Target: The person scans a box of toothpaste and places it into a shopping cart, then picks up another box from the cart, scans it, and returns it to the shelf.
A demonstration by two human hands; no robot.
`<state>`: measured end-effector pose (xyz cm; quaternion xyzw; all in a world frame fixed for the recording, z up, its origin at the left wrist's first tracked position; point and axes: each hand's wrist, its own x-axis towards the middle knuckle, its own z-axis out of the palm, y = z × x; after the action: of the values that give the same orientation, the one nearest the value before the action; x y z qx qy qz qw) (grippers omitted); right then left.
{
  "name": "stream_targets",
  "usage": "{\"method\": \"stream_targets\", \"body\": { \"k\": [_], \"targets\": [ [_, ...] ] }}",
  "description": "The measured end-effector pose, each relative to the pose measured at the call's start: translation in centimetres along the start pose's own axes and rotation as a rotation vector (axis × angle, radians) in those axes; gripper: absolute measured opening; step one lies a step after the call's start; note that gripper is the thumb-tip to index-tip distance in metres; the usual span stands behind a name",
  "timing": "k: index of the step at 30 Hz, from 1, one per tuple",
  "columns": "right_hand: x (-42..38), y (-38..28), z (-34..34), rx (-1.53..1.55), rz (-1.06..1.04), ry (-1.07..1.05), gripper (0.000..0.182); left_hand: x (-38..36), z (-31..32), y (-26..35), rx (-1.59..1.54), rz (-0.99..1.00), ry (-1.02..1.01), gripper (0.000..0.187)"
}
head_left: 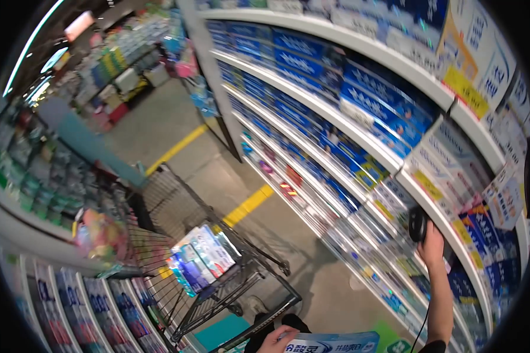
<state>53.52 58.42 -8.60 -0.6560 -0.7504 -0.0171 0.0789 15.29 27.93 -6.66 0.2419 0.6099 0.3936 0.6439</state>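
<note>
Right hand (pixel 433 242) raised to the shelf (pixel 359 138); fingers curled tight around a small black device (pixel 417 224), a thin cable running down along the forearm. Left hand (pixel 275 339) at the bottom edge, fingers wrapped over the end of a blue-and-white box (pixel 333 342), held level. Left of those fingers: wire shopping cart (pixel 176 206) carrying stacked boxes (pixel 201 257). Beyond the right fingers, shelf rows packed with blue cartons. Grey floor (pixel 159 126) with yellow line; further aisles behind.
</note>
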Motion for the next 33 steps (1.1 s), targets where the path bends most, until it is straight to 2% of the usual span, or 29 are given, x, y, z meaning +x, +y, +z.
{"method": "stream_targets", "body": {
  "k": [1, 3, 6, 7, 8, 10, 11, 12, 14, 16, 18, 21, 24, 25, 28, 29, 33],
  "targets": [
    [0.0, -0.6, -0.9, -0.025, -0.029, -0.018, 0.067, -0.8, -0.7, -0.1, -0.061, -0.048, 0.037, 0.023],
    [-0.4, -1.6, -2.8, -0.092, -0.105, 0.019, 0.066, -3.0, -1.9, -0.2, -0.152, 0.064, 0.161, 0.020],
    [-1.8, -3.0, -5.4, -0.019, -0.032, -0.100, 0.061, -5.8, -4.6, 0.5, -0.182, 0.208, 0.329, 0.019],
    [-3.1, -3.4, -6.2, -0.011, -0.234, 0.050, 0.059, -7.7, -5.5, 1.9, -0.235, 0.043, 0.341, 0.019],
    [-4.4, -4.0, -6.7, -0.007, -0.431, 0.210, 0.057, -8.7, -6.4, 2.1, -0.240, 0.027, 0.356, 0.019],
    [-8.5, -4.6, -6.3, 0.114, -0.212, -0.019, 0.055, -10.3, -8.3, 1.5, -0.249, -0.013, 0.377, 0.020],
    [-10.6, -4.1, -5.2, 0.169, -0.137, -0.156, 0.057, -9.7, -9.3, -1.2, -0.291, 0.034, 0.448, 0.020],
    [-12.9, -3.5, -3.4, 0.224, -0.055, -0.295, 0.060, -10.2, -9.6, -0.9, -0.314, 0.036, 0.450, 0.019],
    [-19.7, -2.0, 2.8, 0.288, 0.112, -0.362, 0.055, -12.0, -10.4, -0.8, -0.351, 0.011, 0.447, 0.019],
    [-27.5, -1.9, 6.5, 0.269, 0.040, -0.432, 0.034, -13.1, -11.1, -1.7, -0.425, -0.020, 0.451, 0.020],
    [-37.3, -1.8, 12.6, 0.310, -0.013, -0.453, 0.050, -12.9, -12.4, -2.5, -0.478, -0.010, 0.441, 0.022],
    [-46.6, -9.5, 6.4, 0.575, 0.588, -0.839, 0.040, -13.7, -14.7, -4.5, -0.475, -0.016, 0.346, 0.028],
    [-52.8, -16.0, 2.2, 0.593, 0.975, -0.948, 0.045, -14.9, -16.1, -3.8, -0.492, -0.060, 0.271, 0.029],
    [-55.2, -17.2, 1.7, 0.605, 0.983, -0.919, 0.050, -15.5, -17.1, -4.0, -0.457, -0.101, 0.209, 0.031],
    [-60.5, -18.7, 3.0, 0.587, 1.297, -1.001, 0.050, -16.4, -18.8, -4.1, -0.468, -0.073, 0.118, 0.027],
    [-60.8, -20.1, 1.3, 0.597, 1.295, -1.009, 0.058, -16.0, -19.5, -5.2, -0.469, -0.069, 0.127, 0.028],
    [-64.5, -22.2, 0.0, 0.737, 1.412, -0.751, 0.057, -16.8, -21.6, -6.5, -0.384, -0.116, 0.050, 0.029]
  ]
}}
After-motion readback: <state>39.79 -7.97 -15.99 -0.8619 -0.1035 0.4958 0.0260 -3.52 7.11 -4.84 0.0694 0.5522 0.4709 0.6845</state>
